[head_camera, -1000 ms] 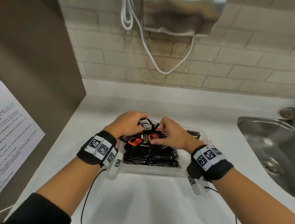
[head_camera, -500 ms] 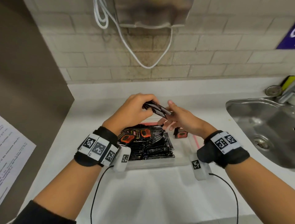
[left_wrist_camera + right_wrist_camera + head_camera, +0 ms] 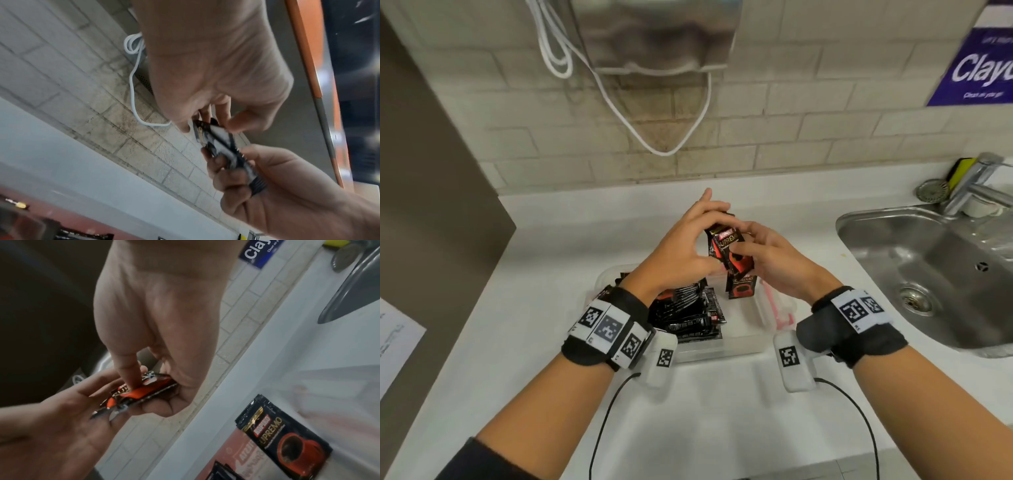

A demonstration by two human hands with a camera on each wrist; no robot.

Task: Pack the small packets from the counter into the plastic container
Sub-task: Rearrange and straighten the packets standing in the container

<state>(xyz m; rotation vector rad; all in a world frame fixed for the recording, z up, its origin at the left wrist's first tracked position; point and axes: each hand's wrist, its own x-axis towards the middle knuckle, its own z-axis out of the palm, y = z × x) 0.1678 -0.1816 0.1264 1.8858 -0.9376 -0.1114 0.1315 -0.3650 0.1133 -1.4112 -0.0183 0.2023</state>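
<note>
A few black-and-red coffee packets [image 3: 730, 245] are held upright as a small bundle above the clear plastic container [image 3: 722, 346]. My left hand [image 3: 702, 240] grips the bundle from the left and my right hand [image 3: 748, 248] pinches it from the right. The wrist views show the same bundle [image 3: 219, 143] [image 3: 144, 391] edge-on between both hands. Inside the container, a stack of packets [image 3: 688, 317] fills the left part and one packet [image 3: 743, 289] [image 3: 287, 443] leans in the right part. My left wrist hides part of the stack.
A steel sink [image 3: 928, 274] with a tap [image 3: 976, 186] and a yellow sponge [image 3: 962, 168] lies to the right. A metal wall unit [image 3: 654, 34] with a white cord [image 3: 654, 130] hangs over the counter. A dark panel [image 3: 431, 205] bounds the left side.
Both hands rose from the stack in the container with a few packets and turned them upright. One packet now leans in the container's right part.
</note>
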